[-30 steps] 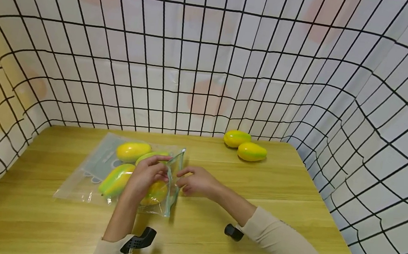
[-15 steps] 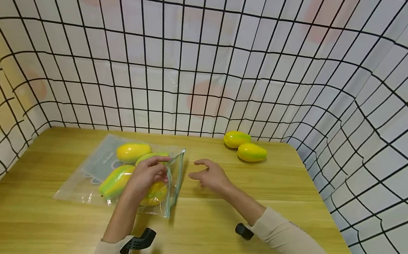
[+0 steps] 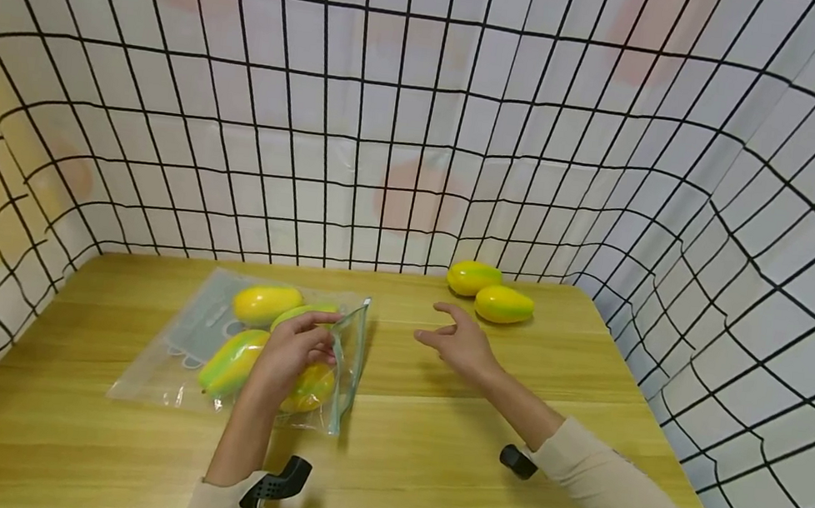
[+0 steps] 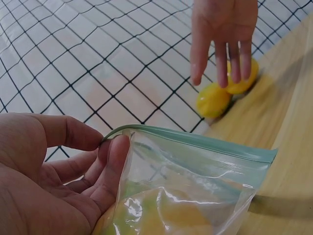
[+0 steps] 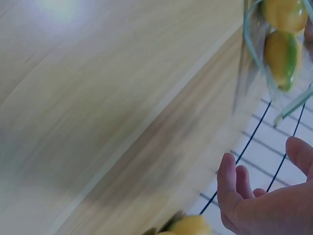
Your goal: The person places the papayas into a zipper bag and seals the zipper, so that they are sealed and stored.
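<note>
My left hand (image 3: pixel 288 351) pinches the green zip edge of a clear zip bag (image 4: pixel 195 142) between thumb and finger, and the bag's mouth gapes toward the right. Inside the bag are several oval yellow-green fruits, among them a yellow one (image 3: pixel 264 305) at the back and a green-streaked one (image 3: pixel 230 364) nearer the front. My right hand (image 3: pixel 466 346) is empty, fingers apart, over the table right of the bag. Just beyond it two more such fruits, a rear one (image 3: pixel 473 278) and a front one (image 3: pixel 504 304), lie side by side.
The wooden table (image 3: pixel 412 481) is bounded at the back and sides by a black wire grid (image 3: pixel 395 127) in front of white sheeting. The two loose fruits lie near the table's back edge, close to that grid.
My right hand has drawn away from the bag's mouth, moving right and back toward the two loose fruits. The left hand and the bag have stayed in place.
</note>
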